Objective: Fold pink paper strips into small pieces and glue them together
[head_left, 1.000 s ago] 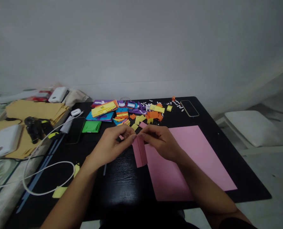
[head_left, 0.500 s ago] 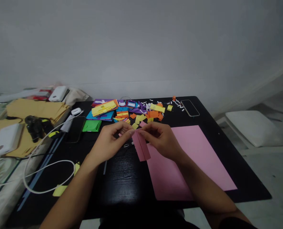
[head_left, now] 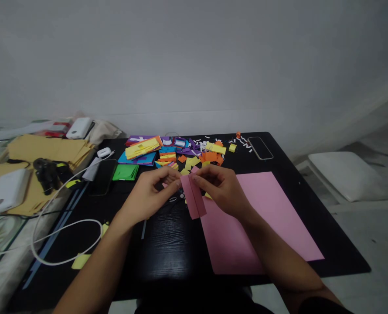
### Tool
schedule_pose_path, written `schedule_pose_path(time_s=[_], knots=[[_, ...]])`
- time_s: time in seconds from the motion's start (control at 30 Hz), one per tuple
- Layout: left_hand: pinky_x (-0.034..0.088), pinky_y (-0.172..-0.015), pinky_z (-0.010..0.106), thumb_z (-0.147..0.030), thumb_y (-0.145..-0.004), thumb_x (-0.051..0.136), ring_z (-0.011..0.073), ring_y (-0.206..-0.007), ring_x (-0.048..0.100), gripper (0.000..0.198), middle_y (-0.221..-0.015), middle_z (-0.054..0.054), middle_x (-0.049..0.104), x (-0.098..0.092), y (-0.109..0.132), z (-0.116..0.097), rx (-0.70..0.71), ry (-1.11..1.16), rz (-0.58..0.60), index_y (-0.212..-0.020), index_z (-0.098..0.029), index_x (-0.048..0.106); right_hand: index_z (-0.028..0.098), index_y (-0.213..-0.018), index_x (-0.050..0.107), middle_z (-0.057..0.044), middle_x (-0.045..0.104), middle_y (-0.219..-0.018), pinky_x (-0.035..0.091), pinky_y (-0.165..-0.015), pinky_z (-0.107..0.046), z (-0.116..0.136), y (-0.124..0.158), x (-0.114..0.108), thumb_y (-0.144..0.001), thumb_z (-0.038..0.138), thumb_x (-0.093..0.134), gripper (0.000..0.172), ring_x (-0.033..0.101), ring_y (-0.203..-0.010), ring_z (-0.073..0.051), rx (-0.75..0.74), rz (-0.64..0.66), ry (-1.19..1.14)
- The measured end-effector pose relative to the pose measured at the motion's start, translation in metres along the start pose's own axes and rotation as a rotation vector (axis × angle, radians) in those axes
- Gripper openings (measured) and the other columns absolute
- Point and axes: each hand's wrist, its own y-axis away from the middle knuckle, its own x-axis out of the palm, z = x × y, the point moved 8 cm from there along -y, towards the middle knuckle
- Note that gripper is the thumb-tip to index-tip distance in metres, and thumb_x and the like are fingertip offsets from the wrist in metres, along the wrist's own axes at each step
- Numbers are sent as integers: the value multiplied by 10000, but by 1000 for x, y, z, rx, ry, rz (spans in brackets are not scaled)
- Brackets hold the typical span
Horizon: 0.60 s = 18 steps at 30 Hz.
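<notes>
Pink paper strip [head_left: 194,198], head view: held above the black table [head_left: 168,257], beside a pink sheet's [head_left: 266,218] left edge. Left hand [head_left: 153,192] and right hand [head_left: 225,192] pinch its upper end. Lengthwise fold appears made — remainder cannot be told; sheet lies flat. Long axis runs nearward — lower end angled slightly right.

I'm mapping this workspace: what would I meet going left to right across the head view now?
White device, dark phone, green paper stack, left hand, folded pink paper, right hand, pale-rimmed phone, white seat.
</notes>
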Motion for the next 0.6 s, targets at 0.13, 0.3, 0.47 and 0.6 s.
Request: schedule_pose_path(time_s=[0.13, 0.3, 0.47, 0.6], knots=[[541, -738, 293, -363, -963, 715, 174, -791, 689, 187, -884, 49, 773, -1, 0, -2, 21, 2, -5, -974, -181, 758, 202, -860, 766, -24, 789, -839, 620, -746, -293, 0, 0, -2, -854, 488, 855, 300, 739, -762, -158, -2, -12, 10], [537, -742, 288, -351, -965, 725, 167, -792, 693, 180, -889, 47, 783, -1, 2, -3, 32, 1, 1, -1006, -181, 774, 198, -892, 776, -34, 795, -859, 628, -739, -302, -2, 0, -1, -841, 521, 859, 337, 741, -768, -164, 24, -1, -9], [533, -730, 281, -337, -975, 722, 157, -770, 678, 159, -853, 35, 771, -1, 2, -5, 60, 3, 7, -988, -190, 781, 199, -862, 761, -17, 774, -814, 622, -701, -291, -4, -1, 0, -826, 521, 872, 342, 713, -717, -144, 52, 26, -64], [536, -725, 272, -338, -978, 724, 152, -775, 682, 158, -857, 33, 771, -1, 2, -7, 72, 17, 7, -975, -191, 781, 203, -857, 762, -12, 768, -810, 610, -706, -287, -3, -3, -1, -833, 520, 866, 335, 703, -718, -138, 42, 30, -63]])
